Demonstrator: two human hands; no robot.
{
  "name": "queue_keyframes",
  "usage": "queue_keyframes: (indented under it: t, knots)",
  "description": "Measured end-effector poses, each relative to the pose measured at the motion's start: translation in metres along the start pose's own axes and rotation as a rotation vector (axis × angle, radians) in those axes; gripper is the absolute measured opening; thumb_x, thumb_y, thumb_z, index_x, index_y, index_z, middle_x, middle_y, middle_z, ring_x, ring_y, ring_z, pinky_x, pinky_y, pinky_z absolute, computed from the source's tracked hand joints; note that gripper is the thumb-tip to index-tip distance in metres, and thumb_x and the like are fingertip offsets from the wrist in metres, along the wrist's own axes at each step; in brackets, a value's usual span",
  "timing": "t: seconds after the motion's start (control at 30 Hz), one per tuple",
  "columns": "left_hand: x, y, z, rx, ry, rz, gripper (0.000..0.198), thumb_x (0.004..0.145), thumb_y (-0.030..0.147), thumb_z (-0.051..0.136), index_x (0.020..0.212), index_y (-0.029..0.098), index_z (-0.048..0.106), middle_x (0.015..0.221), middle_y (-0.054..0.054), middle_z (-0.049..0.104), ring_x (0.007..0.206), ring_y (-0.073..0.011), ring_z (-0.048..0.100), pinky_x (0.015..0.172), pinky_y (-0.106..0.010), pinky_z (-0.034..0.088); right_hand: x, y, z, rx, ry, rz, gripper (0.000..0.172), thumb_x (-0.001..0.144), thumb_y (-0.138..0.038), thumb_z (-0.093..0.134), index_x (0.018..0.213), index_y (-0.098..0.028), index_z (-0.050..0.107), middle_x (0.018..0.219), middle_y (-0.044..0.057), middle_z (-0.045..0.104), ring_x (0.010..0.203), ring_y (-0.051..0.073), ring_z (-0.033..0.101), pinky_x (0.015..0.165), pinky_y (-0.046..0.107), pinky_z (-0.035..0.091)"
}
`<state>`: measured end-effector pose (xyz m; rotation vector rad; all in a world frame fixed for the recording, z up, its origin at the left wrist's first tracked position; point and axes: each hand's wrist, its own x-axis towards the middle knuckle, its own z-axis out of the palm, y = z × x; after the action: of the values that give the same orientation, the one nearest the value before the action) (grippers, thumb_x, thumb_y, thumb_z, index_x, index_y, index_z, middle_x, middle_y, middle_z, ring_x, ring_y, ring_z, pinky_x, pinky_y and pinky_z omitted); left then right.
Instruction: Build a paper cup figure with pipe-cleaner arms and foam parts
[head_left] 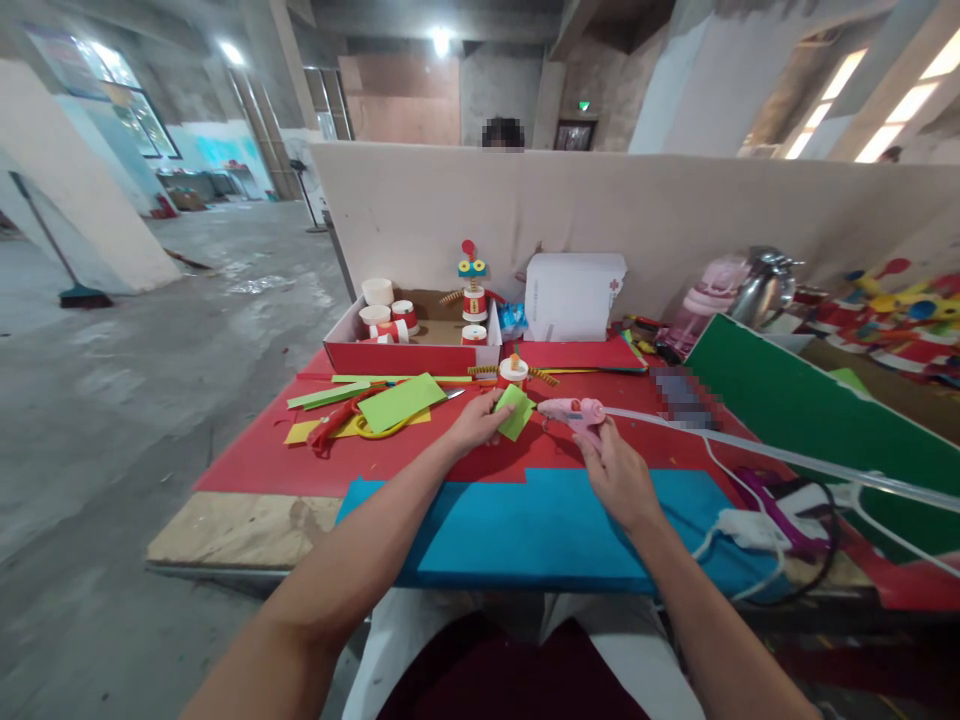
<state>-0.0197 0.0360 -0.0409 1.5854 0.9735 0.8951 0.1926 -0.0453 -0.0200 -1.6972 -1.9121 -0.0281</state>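
My left hand [478,420] is closed on a small piece of light green paper [514,413], which looks folded. In my right hand [616,468] is a pink hot glue gun [574,410], with a long clear glue stick [697,435] trailing from its back. The gun's nozzle points left and is close to the green paper; I cannot tell if they touch. Just behind the paper stands a paper cup figure [514,372] with coiled brown arms. Left of my left hand lie a larger green sheet [403,402] and red-handled scissors [337,422].
A red and white box [412,358] holds paper cups and a finished-looking cup figure [472,290]. A white carton [574,297] leans on the partition. At right are a green board [817,430], a power strip [754,528] with cords, a pink bottle [705,305] and a metal jug [765,283].
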Motion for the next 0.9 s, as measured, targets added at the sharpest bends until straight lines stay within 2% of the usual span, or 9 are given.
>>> queue_keyframes:
  t: [0.17,0.5,0.7,0.9]
  knots:
    - [0.0001,0.0002,-0.0002,0.007,0.005,-0.002,0.032,0.088,0.044,0.051,0.101,0.015,0.055,0.063,0.002,0.055,0.038,-0.0075,0.047,0.035,-0.018,0.034,0.0010,-0.0010,-0.0015,0.012,-0.036,0.011,0.037,0.091,-0.035,0.039,0.118,-0.013,0.054,0.100,0.017,0.072,0.083,0.030,0.070,0.063,0.034,0.051]
    - [0.0004,0.0009,-0.0002,0.012,-0.003,-0.005,0.032,0.089,0.042,0.050,0.102,0.014,0.055,0.061,0.003,0.055,0.037,-0.0080,0.047,0.035,-0.018,0.034,0.0018,-0.0003,0.0002,0.014,-0.018,-0.031,0.037,0.091,-0.035,0.039,0.118,-0.015,0.053,0.102,0.016,0.071,0.085,0.030,0.069,0.065,0.034,0.051]
    - [0.0001,0.0018,0.0000,-0.009,-0.007,0.004,0.032,0.089,0.043,0.052,0.102,0.015,0.056,0.061,0.003,0.054,0.037,-0.0075,0.046,0.035,-0.018,0.033,0.0024,-0.0012,-0.0002,0.030,-0.024,-0.035,0.040,0.091,-0.035,0.037,0.120,-0.010,0.051,0.104,0.020,0.070,0.090,0.032,0.068,0.067,0.037,0.051]
    - [-0.0001,0.0051,0.0004,0.019,0.005,-0.019,0.025,0.090,0.036,0.049,0.100,0.014,0.055,0.061,0.003,0.054,0.037,-0.0070,0.046,0.035,-0.017,0.034,0.0003,-0.0048,-0.0033,0.026,-0.063,-0.018,0.034,0.091,-0.035,0.037,0.113,-0.014,0.054,0.099,0.017,0.072,0.082,0.030,0.070,0.064,0.035,0.050]
